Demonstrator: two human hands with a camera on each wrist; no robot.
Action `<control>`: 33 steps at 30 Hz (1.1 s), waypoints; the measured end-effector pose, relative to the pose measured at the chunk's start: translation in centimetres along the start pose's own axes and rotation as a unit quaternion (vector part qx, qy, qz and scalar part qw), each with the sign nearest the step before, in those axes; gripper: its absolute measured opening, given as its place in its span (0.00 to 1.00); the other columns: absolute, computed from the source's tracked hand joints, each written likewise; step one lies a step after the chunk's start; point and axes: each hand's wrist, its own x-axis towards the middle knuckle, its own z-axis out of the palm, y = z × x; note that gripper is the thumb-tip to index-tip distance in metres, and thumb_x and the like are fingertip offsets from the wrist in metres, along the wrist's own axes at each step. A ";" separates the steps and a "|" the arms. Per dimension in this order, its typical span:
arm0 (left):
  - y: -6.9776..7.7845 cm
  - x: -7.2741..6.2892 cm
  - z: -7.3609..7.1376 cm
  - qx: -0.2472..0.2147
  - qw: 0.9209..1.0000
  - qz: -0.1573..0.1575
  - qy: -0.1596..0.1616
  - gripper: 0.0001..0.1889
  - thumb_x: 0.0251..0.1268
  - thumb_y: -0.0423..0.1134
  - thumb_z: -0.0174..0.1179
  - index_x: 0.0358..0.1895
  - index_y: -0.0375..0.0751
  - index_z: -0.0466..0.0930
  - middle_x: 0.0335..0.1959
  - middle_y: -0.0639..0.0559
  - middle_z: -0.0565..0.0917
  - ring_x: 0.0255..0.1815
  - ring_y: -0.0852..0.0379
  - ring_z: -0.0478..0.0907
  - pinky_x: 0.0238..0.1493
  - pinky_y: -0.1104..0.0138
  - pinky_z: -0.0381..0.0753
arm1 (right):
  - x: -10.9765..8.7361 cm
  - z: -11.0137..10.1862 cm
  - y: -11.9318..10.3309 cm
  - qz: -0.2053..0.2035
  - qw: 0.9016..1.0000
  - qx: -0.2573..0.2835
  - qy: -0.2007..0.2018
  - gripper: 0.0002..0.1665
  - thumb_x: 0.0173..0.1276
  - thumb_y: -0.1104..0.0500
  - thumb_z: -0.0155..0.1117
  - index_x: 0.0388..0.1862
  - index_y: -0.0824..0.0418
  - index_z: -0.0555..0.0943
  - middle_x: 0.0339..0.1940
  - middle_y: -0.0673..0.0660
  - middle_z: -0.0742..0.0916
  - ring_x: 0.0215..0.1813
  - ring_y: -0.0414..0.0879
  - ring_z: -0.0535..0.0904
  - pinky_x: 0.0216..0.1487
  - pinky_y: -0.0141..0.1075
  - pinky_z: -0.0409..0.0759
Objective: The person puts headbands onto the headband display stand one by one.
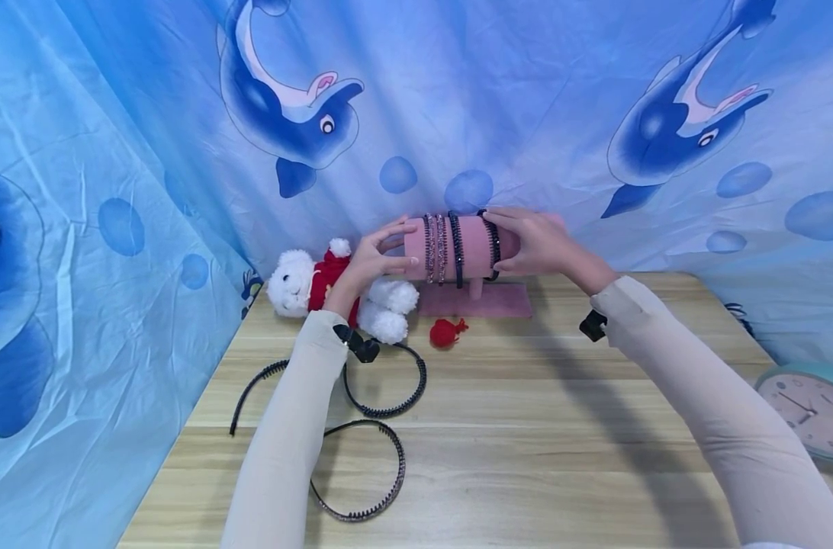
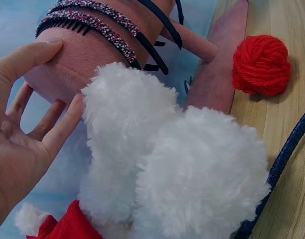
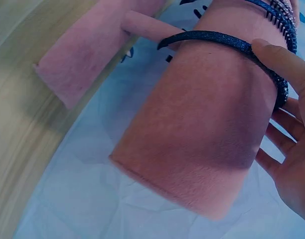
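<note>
A pink padded headband stand (image 1: 475, 242) rises at the back of the table, its roll lying crosswise with several headbands around it. Two glittery pink headbands (image 2: 100, 31) sit near its left end, with a dark blue one (image 1: 457, 250) beside them. My left hand (image 1: 375, 255) holds the roll's left end, thumb on the front and fingers around the far side. Farther right, my right hand (image 1: 536, 240) grips a dark blue glitter headband (image 3: 212, 36) around the roll. Its thumb lies on the band; the other fingers are behind the roll.
A white plush bear (image 1: 294, 284) in red lies left of the stand, under my left wrist. A red yarn ball (image 1: 444, 333) sits before the base. Three dark headbands (image 1: 387, 412) lie at front left, partly behind my left sleeve. A clock (image 1: 811, 408) stands at right.
</note>
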 end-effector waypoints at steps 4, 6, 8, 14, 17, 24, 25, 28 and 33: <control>-0.1 -0.1 0.0 0.007 1.000 0.004 0.001 0.35 0.56 0.25 0.72 0.69 0.49 0.76 0.79 0.70 0.62 0.77 0.49 0.66 0.62 0.55 0.86 | 0.5 -0.1 -0.3 0.012 1.000 0.019 -0.020 0.58 0.55 0.56 0.82 0.81 0.60 0.62 0.82 0.62 0.66 0.82 0.62 0.58 0.83 0.59 0.57; -0.1 -0.1 -0.1 0.011 1.000 0.007 0.003 0.35 0.56 0.25 0.72 0.69 0.49 0.77 0.79 0.70 0.63 0.77 0.49 0.66 0.63 0.55 0.85 | 0.8 -0.2 -0.3 0.017 0.999 0.035 -0.026 0.58 0.55 0.56 0.82 0.81 0.58 0.61 0.82 0.60 0.67 0.82 0.61 0.58 0.83 0.59 0.57; -0.1 -0.1 -0.1 0.013 1.000 0.012 0.004 0.34 0.56 0.26 0.72 0.68 0.49 0.77 0.80 0.69 0.63 0.77 0.49 0.66 0.65 0.55 0.84 | 1.0 -0.3 -0.3 0.023 0.998 0.054 -0.031 0.57 0.55 0.57 0.82 0.81 0.58 0.61 0.81 0.59 0.67 0.82 0.60 0.59 0.83 0.58 0.57; -0.2 -0.1 -0.1 0.004 1.000 0.015 0.003 0.34 0.56 0.25 0.72 0.68 0.49 0.77 0.80 0.68 0.63 0.77 0.50 0.66 0.64 0.57 0.84 | 2.1 -0.3 0.1 -0.003 0.996 0.088 -0.031 0.54 0.56 0.58 0.82 0.78 0.63 0.64 0.79 0.62 0.70 0.81 0.61 0.61 0.85 0.55 0.54; -0.1 -0.1 0.0 -0.001 1.000 0.011 -0.001 0.34 0.57 0.25 0.72 0.68 0.48 0.77 0.80 0.68 0.62 0.77 0.49 0.66 0.62 0.57 0.86 | 2.4 -0.2 0.1 -0.005 0.994 0.106 -0.031 0.53 0.56 0.58 0.82 0.78 0.64 0.65 0.79 0.62 0.70 0.81 0.60 0.61 0.85 0.54 0.55; -0.2 -0.2 0.0 0.009 1.000 0.014 -0.004 0.34 0.58 0.26 0.71 0.69 0.47 0.76 0.80 0.67 0.62 0.77 0.48 0.65 0.64 0.54 0.84 | 2.2 0.7 -0.1 0.035 0.986 0.159 -0.025 0.55 0.54 0.59 0.82 0.79 0.56 0.65 0.78 0.56 0.73 0.76 0.56 0.67 0.82 0.54 0.61; -0.2 -0.2 -0.1 0.012 1.000 0.015 -0.003 0.34 0.58 0.26 0.71 0.69 0.47 0.76 0.80 0.66 0.62 0.77 0.48 0.66 0.65 0.54 0.84 | 2.2 0.8 -0.2 0.039 0.986 0.163 -0.024 0.56 0.54 0.58 0.82 0.80 0.54 0.64 0.78 0.55 0.73 0.76 0.55 0.67 0.82 0.55 0.62; -0.2 -0.3 -0.1 0.018 1.000 0.017 -0.004 0.34 0.58 0.27 0.71 0.69 0.48 0.76 0.80 0.66 0.62 0.77 0.48 0.66 0.65 0.54 0.83 | 2.1 1.3 -0.2 0.042 0.987 0.154 -0.013 0.57 0.55 0.54 0.83 0.80 0.51 0.63 0.79 0.53 0.72 0.76 0.54 0.67 0.81 0.55 0.63; 0.1 -0.3 0.0 0.020 1.000 0.021 -0.004 0.34 0.57 0.27 0.72 0.69 0.49 0.76 0.81 0.67 0.61 0.77 0.48 0.66 0.62 0.55 0.86 | 2.1 1.8 -0.4 0.013 0.994 0.107 0.009 0.57 0.56 0.51 0.82 0.81 0.53 0.63 0.82 0.56 0.67 0.81 0.57 0.62 0.83 0.56 0.58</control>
